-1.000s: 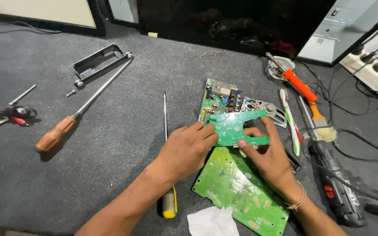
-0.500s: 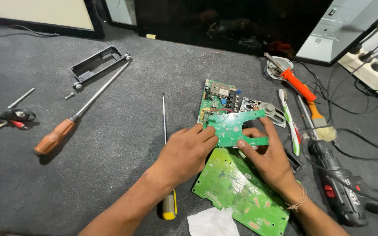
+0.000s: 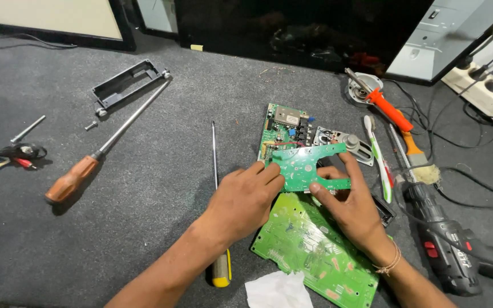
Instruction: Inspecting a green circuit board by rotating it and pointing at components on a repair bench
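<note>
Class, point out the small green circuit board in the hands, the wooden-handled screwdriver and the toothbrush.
small green circuit board (image 3: 302, 167), head view, its bare middle.
wooden-handled screwdriver (image 3: 71, 180), head view, its handle.
toothbrush (image 3: 379, 155), head view, its white handle.

A long steel screwdriver with a brown wooden handle (image 3: 108, 142) lies slantwise on the grey carpeted counter (image 3: 161, 188), its tip near a black rectangular plastic frame (image 3: 125, 84). A thin screwdriver with a yellow-and-black handle (image 3: 218, 211) lies nearer the middle, and a crumpled white tissue (image 3: 278, 290) sits at the bottom edge. To the right lie a white-and-green toothbrush (image 3: 378, 157), an orange-handled tool (image 3: 388, 109), a wooden-handled paintbrush (image 3: 416, 157) and a black cordless drill (image 3: 446, 248).
</note>
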